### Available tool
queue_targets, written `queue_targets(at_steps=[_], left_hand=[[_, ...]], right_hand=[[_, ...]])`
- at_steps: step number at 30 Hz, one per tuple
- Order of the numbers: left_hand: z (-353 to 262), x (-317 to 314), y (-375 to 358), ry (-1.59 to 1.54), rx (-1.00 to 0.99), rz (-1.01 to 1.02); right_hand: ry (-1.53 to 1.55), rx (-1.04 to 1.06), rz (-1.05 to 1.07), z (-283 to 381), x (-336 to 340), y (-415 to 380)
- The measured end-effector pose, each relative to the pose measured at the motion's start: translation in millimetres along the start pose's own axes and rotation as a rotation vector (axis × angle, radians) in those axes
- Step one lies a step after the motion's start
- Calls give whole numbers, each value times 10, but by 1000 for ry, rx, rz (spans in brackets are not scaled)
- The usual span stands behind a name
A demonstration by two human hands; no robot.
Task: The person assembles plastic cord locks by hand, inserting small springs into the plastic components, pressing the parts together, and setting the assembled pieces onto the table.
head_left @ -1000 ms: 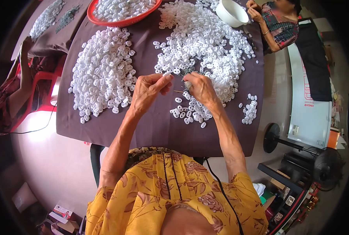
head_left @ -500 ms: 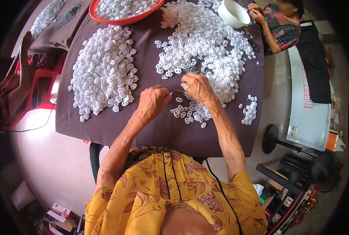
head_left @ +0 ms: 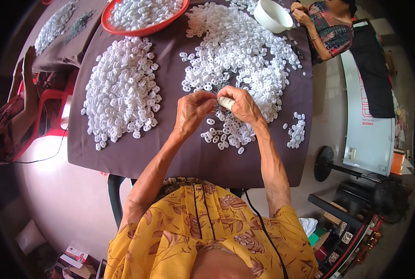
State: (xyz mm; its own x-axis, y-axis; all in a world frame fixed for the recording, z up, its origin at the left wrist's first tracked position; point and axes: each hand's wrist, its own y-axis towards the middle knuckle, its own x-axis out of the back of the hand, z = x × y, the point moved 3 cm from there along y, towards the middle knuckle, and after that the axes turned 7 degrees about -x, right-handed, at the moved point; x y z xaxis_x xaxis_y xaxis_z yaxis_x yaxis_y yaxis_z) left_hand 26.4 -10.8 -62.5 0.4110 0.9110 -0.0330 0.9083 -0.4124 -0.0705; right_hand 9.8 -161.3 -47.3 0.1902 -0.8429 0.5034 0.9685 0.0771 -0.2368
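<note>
My left hand point(head_left: 195, 111) is closed in a pinch, its fingertips meeting those of my right hand above the table. What it pinches is too small and hidden to make out. My right hand point(head_left: 244, 106) is also closed, with a pale wrap point(head_left: 226, 102) around one finger. A thin metal tool showed in it a moment ago; now the fingers mostly hide it. Just beyond and below the hands lies a large spread of small white two-holed plastic pieces point(head_left: 230, 60). Small dark parts point(head_left: 220, 85) lie among them behind my fingers.
A separate heap of white pieces point(head_left: 121, 90) lies on the left of the brown-covered table point(head_left: 170, 158). A red basin point(head_left: 144, 31) full of pieces and a white bowl point(head_left: 273, 17) stand at the back. Other people sit at left and far right.
My left hand has moved up and right until its fingertips meet my right hand's. My right hand has shifted slightly, and the thin metal tool is now mostly hidden.
</note>
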Motion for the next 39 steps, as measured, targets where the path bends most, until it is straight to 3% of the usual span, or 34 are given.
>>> queue_targets(at_steps=[14,17,21,24,27,29,30,32,37,39], left_hand=[[58,-23,36,-444,14,-59],[70,-24,56,-517,24,-61],[56,-24,60,-508,0,-63],[105,-26,50,-504,12,-33],[132,3,103,-323,9,-53],[83,26,150,187,-21,-33],[122,30,178,185,-18,-31],[67,36,210,415,-293,15],[152,235,132,580,-387,7],[127,166,6,792,-520,45]], right_hand=[[313,-21,-102,123,-83,-46],[553,-6,-110,90,-118,-29],[340,29,-244,194,-141,-79],[370,65,-274,189,-101,-78],[372,21,-285,164,-24,-101],[316,4,-277,117,-15,-129],[221,22,-286,98,-21,-142],[125,33,-296,44,-9,-179],[125,19,-292,-90,-13,-258],[91,-5,-293,-43,-42,-263]])
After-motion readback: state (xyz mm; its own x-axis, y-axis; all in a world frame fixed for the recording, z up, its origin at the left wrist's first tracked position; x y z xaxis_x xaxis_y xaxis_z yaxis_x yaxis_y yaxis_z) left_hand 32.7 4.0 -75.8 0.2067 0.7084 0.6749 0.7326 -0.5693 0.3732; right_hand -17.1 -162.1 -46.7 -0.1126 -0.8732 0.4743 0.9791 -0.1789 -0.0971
